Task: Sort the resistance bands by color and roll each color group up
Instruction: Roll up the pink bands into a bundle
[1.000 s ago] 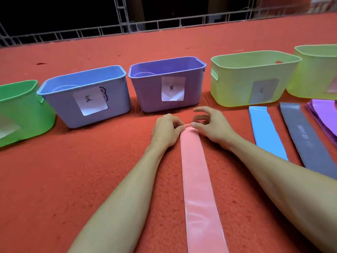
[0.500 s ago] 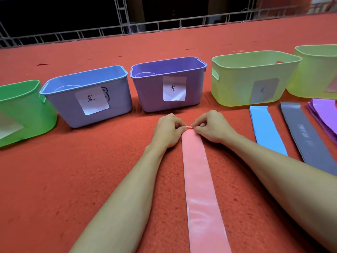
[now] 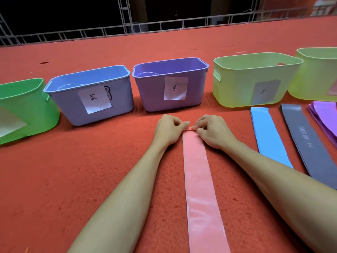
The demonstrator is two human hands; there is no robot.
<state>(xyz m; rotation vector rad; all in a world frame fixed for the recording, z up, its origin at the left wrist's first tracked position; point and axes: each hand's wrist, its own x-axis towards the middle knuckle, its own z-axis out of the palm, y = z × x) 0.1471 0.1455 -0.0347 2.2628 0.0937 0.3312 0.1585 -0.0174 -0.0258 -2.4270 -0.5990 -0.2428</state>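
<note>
Red carpet (image 3: 91, 179) spreads under my fingers and out on every side. Far beyond my fingertips a metal railing (image 3: 164, 26) crosses the view in front of darkness.

Five plastic bins stand in a row on the carpet, just past my fingers. Far to their left is a green bin (image 3: 27, 106). Nearer on the left is a blue bin (image 3: 120, 99), and straight ahead of my fingers is a purple bin (image 3: 149, 92). Ahead and to the right is a yellow-green bin (image 3: 237, 88). A second yellow-green bin (image 3: 313, 79) sits at the far right edge, partly out of view.

A pink band (image 3: 198, 189) lies flat on the carpet between my forearms. It runs from my fingers back toward my body and out of view.

Three more groups lie flat to the right of my fingers, well apart from them. The nearest is a light blue band (image 3: 268, 137). Next is a dark grey band (image 3: 306, 143) with small print that I cannot read. Farthest is a stack of purple bands (image 3: 326, 115), cut off by the edge.

My left hand (image 3: 167, 130) and right hand (image 3: 213, 132) meet at the pink band's far end, knuckles up. Both sets of fingers are curled in tight, pinching that end, which is turned over into a thin fold.

A white paper label (image 3: 94, 99) with a handwritten character is stuck on the blue bin's front. A similar purple bin label (image 3: 176, 88) faces my fingers.
</note>
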